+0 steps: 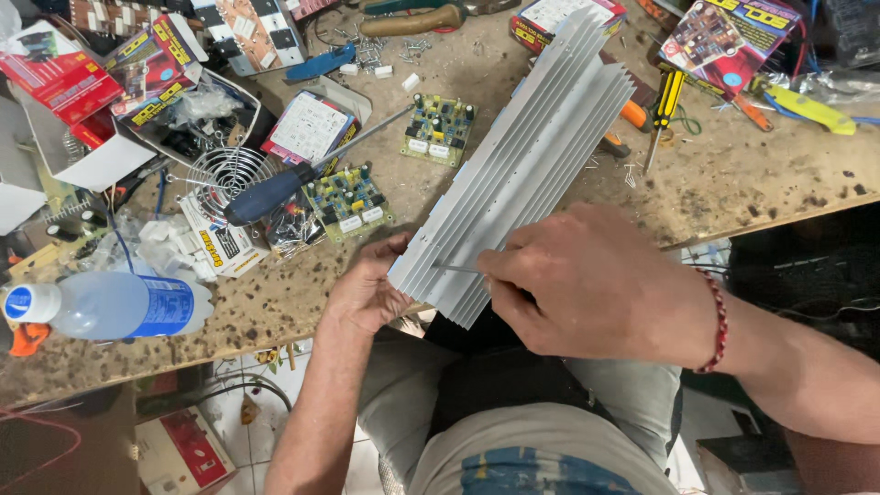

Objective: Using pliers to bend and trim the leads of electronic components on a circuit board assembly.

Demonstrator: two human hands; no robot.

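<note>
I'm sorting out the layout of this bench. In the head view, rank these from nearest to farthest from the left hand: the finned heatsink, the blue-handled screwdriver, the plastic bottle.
1. Finned heatsink: touching the left hand, at its right.
2. Blue-handled screwdriver: up and left, on the bench.
3. Plastic bottle: far left, lying on its side.

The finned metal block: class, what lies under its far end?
Under the finned metal block, an orange-handled tool and a red box stick out from its far end. Whatever else lies beneath is covered.
</note>
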